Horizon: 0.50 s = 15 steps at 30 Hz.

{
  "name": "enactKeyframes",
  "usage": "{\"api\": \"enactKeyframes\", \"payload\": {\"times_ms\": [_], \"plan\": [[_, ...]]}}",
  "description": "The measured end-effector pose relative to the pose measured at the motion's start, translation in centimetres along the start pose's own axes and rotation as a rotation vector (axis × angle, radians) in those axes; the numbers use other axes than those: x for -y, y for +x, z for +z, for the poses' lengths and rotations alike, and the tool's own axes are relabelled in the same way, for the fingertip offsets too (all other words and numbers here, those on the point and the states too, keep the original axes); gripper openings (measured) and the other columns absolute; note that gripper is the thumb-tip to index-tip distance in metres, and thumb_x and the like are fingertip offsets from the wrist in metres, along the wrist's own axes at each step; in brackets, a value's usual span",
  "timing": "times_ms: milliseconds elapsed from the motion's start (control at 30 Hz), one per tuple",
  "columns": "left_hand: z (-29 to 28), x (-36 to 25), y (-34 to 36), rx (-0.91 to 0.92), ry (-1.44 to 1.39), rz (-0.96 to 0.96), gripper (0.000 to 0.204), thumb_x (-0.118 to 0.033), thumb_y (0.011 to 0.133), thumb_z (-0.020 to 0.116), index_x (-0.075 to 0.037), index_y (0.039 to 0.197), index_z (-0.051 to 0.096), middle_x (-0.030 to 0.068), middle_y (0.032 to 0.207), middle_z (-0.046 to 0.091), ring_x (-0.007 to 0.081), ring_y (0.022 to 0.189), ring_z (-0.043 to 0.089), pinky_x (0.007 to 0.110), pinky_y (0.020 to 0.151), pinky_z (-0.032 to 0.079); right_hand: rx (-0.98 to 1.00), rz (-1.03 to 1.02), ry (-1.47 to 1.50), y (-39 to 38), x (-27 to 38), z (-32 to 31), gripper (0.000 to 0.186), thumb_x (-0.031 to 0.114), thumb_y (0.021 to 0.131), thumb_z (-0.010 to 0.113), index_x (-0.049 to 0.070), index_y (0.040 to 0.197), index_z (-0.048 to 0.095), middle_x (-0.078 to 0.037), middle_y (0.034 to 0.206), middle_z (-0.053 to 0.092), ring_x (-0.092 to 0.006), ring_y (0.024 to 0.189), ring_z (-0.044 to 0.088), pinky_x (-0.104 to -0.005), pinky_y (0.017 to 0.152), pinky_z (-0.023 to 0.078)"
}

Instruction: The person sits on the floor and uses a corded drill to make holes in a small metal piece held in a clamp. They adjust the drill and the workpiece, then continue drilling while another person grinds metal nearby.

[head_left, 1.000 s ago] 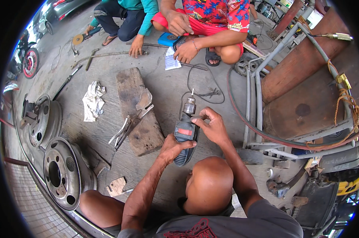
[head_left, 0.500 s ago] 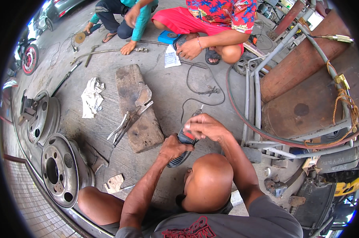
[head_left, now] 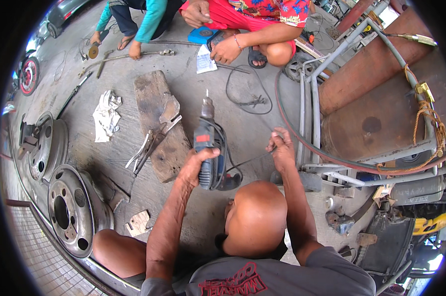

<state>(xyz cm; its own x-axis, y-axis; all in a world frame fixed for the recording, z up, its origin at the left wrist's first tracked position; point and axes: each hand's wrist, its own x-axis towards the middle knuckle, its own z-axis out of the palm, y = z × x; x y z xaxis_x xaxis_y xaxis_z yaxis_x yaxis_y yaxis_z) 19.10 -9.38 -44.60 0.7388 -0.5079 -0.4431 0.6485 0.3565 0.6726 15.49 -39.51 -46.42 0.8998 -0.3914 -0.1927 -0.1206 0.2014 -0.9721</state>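
Observation:
My left hand (head_left: 195, 166) is closed around the body of a dark power drill (head_left: 203, 138) with a red patch, raised over the concrete floor. Its chuck and thin bit point away from me. Part of the black power cord (head_left: 223, 143) is looped along the drill's side. My right hand (head_left: 282, 148), off to the right, pinches a stretch of that cord, which runs taut back towards the drill handle. Left of the drill lies a worn wooden block (head_left: 151, 101), with locking pliers (head_left: 151, 148) and a metal piece (head_left: 169, 109) on it.
Two steel wheel rims (head_left: 67, 209) stand at the left beside a crumpled white cloth (head_left: 107, 116). Two people crouch at the far side near a blue case (head_left: 202, 34) and an angle grinder (head_left: 93, 51). A gas cylinder cart (head_left: 315, 108) with a hose fills the right.
The drill has been lifted and turned, its bit now pointing straight away from me. My right hand has left the drill and moved right with the cord. The far person's raised hand has shifted.

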Motion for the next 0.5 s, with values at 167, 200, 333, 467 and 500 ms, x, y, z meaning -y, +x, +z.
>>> {"api": "enactKeyframes", "payload": {"times_ms": [167, 200, 333, 467, 500], "plan": [[0.2, -2.3, -0.7, 0.141, -0.104, 0.086, 0.068, -0.040, 0.081, 0.075, 0.006, 0.130, 0.060, 0.0251, 0.110, 0.071, 0.0335, 0.087, 0.075, 0.058, 0.075, 0.066, 0.218, 0.133, -0.340, 0.3, -4.0, 0.4, 0.022, 0.021, 0.110, 0.058, 0.005, 0.124, 0.064, -0.002, 0.082, 0.063, -0.0127, 0.077, 0.056, -0.0304, 0.072, 0.047], [1.3, -2.9, -1.1, 0.161, -0.150, 0.133, 0.068, -0.039, 0.081, 0.075, 0.006, 0.129, 0.060, 0.0247, 0.110, 0.071, 0.0336, 0.089, 0.075, 0.060, 0.079, 0.065, 0.199, 0.147, -0.355, 0.4, -4.8, -0.2, 0.022, 0.021, 0.110, 0.058, 0.005, 0.123, 0.065, -0.002, 0.082, 0.063, -0.0126, 0.076, 0.056, -0.0305, 0.072, 0.048], [2.3, -4.8, -2.5, 0.199, -0.208, 0.337, 0.062, -0.034, 0.081, 0.075, 0.007, 0.126, 0.059, 0.0216, 0.107, 0.070, 0.0334, 0.095, 0.073, 0.067, 0.094, 0.059, 0.227, 0.271, -0.399, -1.3, -6.9, -1.0, 0.024, 0.023, 0.110, 0.058, 0.003, 0.120, 0.069, -0.002, 0.081, 0.061, -0.0127, 0.075, 0.056, -0.0311, 0.073, 0.052], [2.2, -7.6, -4.7, 0.030, 0.025, 0.530, 0.059, -0.026, 0.079, 0.076, 0.005, 0.126, 0.058, 0.0176, 0.103, 0.069, 0.0299, 0.088, 0.074, 0.051, 0.083, 0.065, 0.028, 0.189, -0.547, -3.3, -5.5, -2.2, 0.029, 0.023, 0.108, 0.059, 0.002, 0.124, 0.069, -0.007, 0.086, 0.068, -0.0207, 0.080, 0.065, -0.0360, 0.081, 0.057], [2.4, -8.2, -5.0, -0.017, 0.098, 0.559, 0.059, -0.026, 0.079, 0.075, 0.005, 0.126, 0.058, 0.0166, 0.103, 0.070, 0.0291, 0.087, 0.074, 0.047, 0.081, 0.065, -0.017, 0.085, -0.656, -3.0, -4.9, -3.0, 0.029, 0.022, 0.107, 0.059, 0.002, 0.126, 0.068, -0.009, 0.091, 0.071, -0.0242, 0.086, 0.068, -0.0379, 0.084, 0.057]]}}
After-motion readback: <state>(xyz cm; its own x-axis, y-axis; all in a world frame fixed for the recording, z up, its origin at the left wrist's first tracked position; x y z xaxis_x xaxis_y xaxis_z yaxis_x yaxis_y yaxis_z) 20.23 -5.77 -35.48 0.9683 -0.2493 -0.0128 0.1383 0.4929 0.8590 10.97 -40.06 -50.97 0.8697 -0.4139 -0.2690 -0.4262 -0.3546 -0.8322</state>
